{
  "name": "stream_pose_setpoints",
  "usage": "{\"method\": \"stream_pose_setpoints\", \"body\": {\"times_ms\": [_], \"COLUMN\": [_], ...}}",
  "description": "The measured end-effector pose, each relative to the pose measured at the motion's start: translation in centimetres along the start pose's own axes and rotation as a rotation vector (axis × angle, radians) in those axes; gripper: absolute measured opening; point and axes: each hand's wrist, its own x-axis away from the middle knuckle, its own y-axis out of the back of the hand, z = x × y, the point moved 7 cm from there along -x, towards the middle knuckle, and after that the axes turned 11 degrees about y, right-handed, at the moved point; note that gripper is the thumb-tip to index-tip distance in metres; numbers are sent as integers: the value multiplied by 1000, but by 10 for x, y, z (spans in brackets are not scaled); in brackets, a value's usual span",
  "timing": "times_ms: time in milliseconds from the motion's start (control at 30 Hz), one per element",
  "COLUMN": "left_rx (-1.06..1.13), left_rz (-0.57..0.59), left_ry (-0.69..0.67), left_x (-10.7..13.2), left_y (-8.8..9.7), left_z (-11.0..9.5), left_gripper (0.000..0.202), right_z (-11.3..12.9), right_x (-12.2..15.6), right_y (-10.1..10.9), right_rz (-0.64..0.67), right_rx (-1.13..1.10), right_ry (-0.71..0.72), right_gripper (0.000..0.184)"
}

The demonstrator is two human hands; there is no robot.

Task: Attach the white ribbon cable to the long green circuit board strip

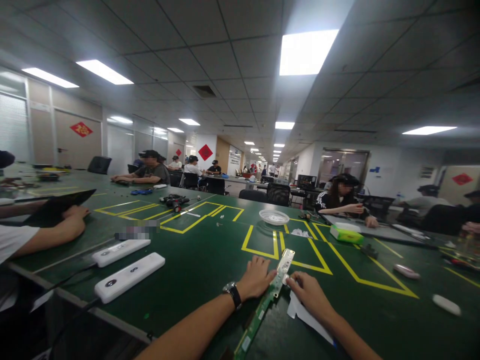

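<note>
A long narrow green circuit board [270, 295] lies on the green table [210, 255], running from the near edge toward the yellow floor-tape boxes. My left hand [257, 278], with a watch on the wrist, rests flat on the table with its fingers against the board's left side. My right hand [305, 291] has its fingers curled against the board's right side and lies on a white cloth or paper [305, 314]. Whether it pinches anything is hidden.
Two white power strips [129, 276] lie at the near left. A clear plastic dish [274, 216], a green tissue pack [346, 233], tools [174, 200] and small white parts lie farther off. Other people sit around the tables, one arm [48, 232] at my left.
</note>
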Motion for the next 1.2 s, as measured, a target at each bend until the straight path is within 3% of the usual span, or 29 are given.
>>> {"method": "stream_pose_setpoints", "body": {"times_ms": [100, 200, 400, 700, 767, 1000, 1200], "left_rx": [-22, -48, -84, -57, -58, -54, -56], "left_rz": [-96, -102, -91, -130, -124, -127, -96], "left_ry": [83, 106, 45, 13, 11, -8, -29], "left_x": [-1, -2, -1, -1, -2, -6, -7], "left_y": [10, 16, 18, 24, 24, 23, 21], "left_z": [8, 11, 7, 3, 3, 8, 9], "left_gripper": [55, 53, 39, 33, 32, 26, 24], "right_z": [-3, 3, 16, -42, -38, 11, -26], "right_x": [0, 1, 4, -1, 0, 2, -2], "right_y": [6, 9, 0, 28, 27, 2, 19], "right_rz": [-5, 7, 162, 76, 80, 193, 126], "right_rx": [97, 85, 75, 292, 274, 120, 218], "right_ry": [21, 109, 258, 128, 151, 317, 241], "right_gripper": [28, 25, 18, 21, 23, 27, 28]}}
